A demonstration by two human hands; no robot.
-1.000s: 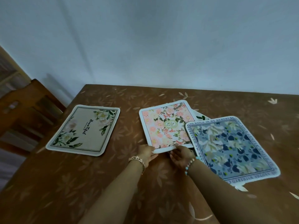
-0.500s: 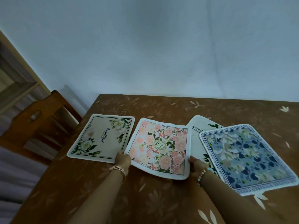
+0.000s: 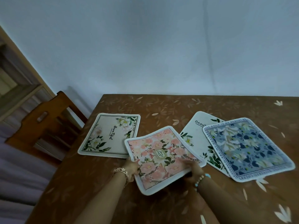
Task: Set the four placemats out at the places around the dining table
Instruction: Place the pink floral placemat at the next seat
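The brown leaf-patterned dining table (image 3: 161, 107) runs bare toward the wall, with open room at its far side; a wooden chair (image 3: 48, 120) stands at its left edge; the blue floral placemat (image 3: 247, 149) overlaps the white leafy placemat (image 3: 196, 136) on my right; the cream rose-cornered placemat (image 3: 111, 135) lies flat on my left; the pink floral placemat (image 3: 161, 157), flatter half a second ago, now curls up off the table, nearer me, clamped between my left hand (image 3: 131, 168) and right hand (image 3: 193, 169).
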